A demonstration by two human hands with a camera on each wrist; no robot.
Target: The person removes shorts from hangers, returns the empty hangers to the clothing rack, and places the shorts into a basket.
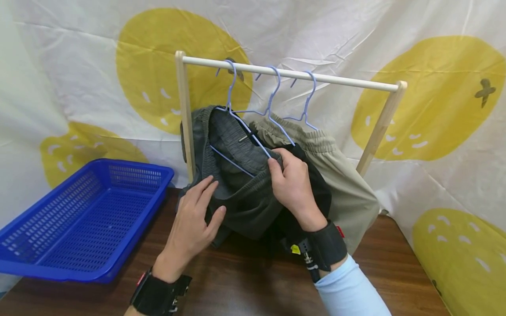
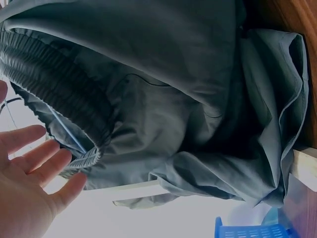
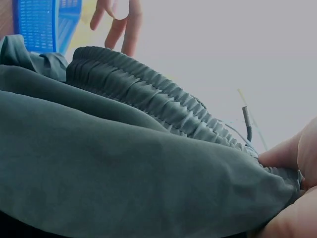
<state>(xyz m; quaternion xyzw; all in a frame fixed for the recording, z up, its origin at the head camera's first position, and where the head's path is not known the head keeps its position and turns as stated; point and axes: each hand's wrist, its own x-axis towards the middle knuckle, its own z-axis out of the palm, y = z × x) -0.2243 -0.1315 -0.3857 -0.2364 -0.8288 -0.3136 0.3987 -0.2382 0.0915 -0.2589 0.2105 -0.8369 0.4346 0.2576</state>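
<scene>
Head view: beige garment (image 1: pixel 349 188) hung; near the rail's (image 1: pixel 340 79) left end, right grip (image 1: pixel 293 186) pinches grey garment (image 1: pixel 245 215), seemingly half-fitted; left grip (image 1: pixel 193 221) loose.

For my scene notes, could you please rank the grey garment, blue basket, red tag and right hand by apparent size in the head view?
1. Blue basket
2. Grey garment
3. Right hand
4. Red tag
</scene>
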